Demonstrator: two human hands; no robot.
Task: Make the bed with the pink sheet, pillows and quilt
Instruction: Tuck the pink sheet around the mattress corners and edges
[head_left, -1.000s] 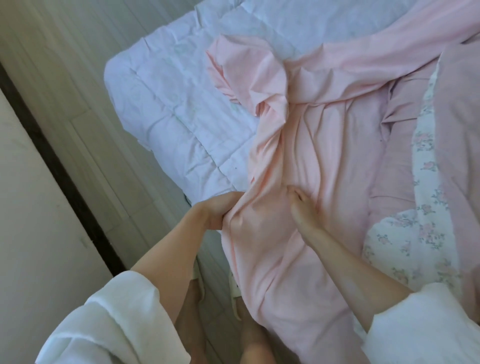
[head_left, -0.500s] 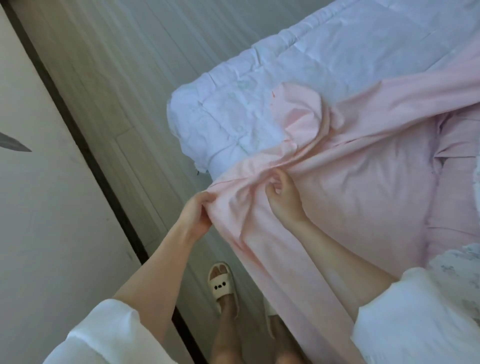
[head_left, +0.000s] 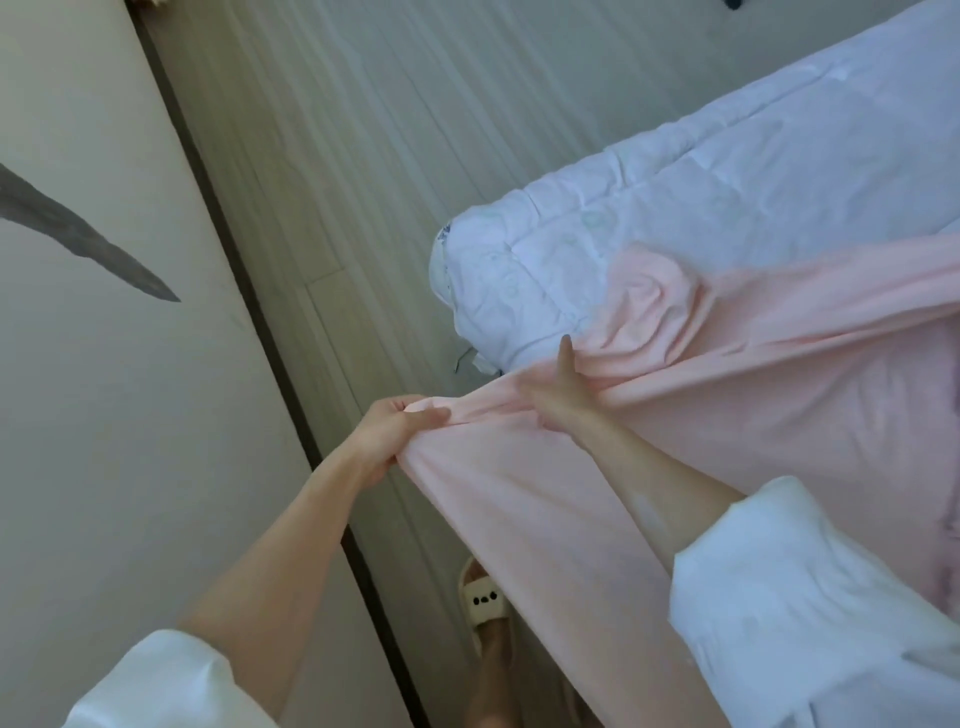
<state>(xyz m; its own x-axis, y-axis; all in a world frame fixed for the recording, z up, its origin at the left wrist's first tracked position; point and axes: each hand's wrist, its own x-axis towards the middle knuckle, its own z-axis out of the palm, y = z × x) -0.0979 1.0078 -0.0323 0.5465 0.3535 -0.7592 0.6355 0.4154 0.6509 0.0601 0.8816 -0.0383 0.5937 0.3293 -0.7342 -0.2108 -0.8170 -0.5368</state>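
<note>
The pink sheet (head_left: 753, 415) lies bunched across the bed, its near edge hanging over the side. My left hand (head_left: 387, 434) is shut on a gathered fold of that edge, held out past the bed over the floor. My right hand (head_left: 563, 397) grips the sheet a little further in, close to the bed's corner. The white quilted mattress pad (head_left: 675, 197) lies bare at the corner and along the far side. No pillows or quilt are in view.
A pale wood floor (head_left: 322, 156) runs between the bed and a light wall (head_left: 104, 415) with a dark baseboard strip. My foot in a cream slipper (head_left: 483, 603) stands close beside the bed. White sleeves cover both upper arms.
The view has swung left toward the bed's corner, and the floral quilt has left the frame. Both hands have pulled the sheet's edge toward the corner, spreading it more over the white pad.
</note>
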